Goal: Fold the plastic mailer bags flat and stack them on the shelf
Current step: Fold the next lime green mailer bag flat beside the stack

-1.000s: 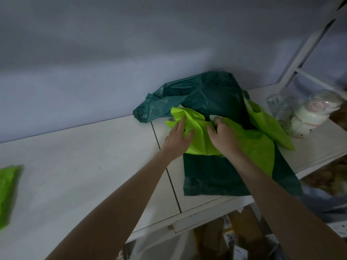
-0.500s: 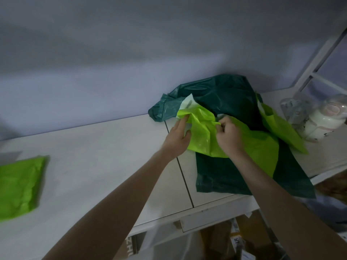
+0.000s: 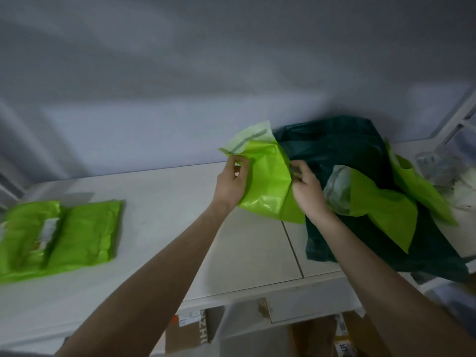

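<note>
Gripping a lime-green mailer bag (image 3: 268, 181) by its edges, left hand (image 3: 230, 185) and right hand (image 3: 307, 190) lift it above the white shelf (image 3: 159, 228); folded lime bags (image 3: 59, 235) lie at nine o'clock, a dark green bag (image 3: 342, 148) at three.

bare shelf (image 3: 159, 228) between folded green bags (image 3: 59, 235) and dark green pile (image 3: 360, 163) — passable; wrapped clutter (image 3: 443, 171) blocks far right.

Dim, cool, diffuse light with soft shadows beside the folded lime bags (image 3: 59, 235) on the white shelf (image 3: 159, 228), faint glare on the held lime bag (image 3: 268, 181), motion blur throughout, and wide-angle bending of the frame (image 3: 461, 117) at right.
</note>
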Motion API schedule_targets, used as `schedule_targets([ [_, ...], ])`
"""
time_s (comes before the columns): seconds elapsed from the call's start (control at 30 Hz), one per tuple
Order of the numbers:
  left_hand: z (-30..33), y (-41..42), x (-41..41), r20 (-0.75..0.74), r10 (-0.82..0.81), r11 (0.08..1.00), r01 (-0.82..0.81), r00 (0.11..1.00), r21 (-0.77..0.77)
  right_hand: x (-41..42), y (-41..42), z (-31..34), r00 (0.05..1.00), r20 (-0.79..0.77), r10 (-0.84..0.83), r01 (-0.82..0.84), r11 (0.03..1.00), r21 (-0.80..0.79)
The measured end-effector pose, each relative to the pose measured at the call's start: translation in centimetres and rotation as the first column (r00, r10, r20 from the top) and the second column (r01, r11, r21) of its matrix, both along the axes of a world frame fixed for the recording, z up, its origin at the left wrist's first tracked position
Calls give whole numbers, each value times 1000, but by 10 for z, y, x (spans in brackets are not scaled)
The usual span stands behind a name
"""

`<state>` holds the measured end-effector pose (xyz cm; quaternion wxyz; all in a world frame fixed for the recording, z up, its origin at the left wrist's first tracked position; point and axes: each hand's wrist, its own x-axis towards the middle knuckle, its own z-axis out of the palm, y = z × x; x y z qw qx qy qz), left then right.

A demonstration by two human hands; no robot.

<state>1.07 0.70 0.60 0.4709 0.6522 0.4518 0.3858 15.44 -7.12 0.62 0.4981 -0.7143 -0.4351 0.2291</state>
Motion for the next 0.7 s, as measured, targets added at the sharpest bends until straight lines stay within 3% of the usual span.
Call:
schedule_targets([
  [0.27, 2, 11, -72, 17, -27, 998, 27, 999, 49, -60, 32, 5, 998, -59, 35, -28, 993, 113],
  [0.43, -1, 15, -102, 23, -60, 994, 57, 998, 91, -81, 45, 6, 994, 43, 100, -105, 985, 136],
  [0.53, -2, 17, -114, 37, -29, 997, 27, 999, 68, -87, 48, 5, 988, 147, 44, -63, 990, 126],
  [0.7, -9, 21, -131, 6, 65, 995, -65, 998, 70, -84, 51, 5, 976, 184, -120, 89, 981, 170],
])
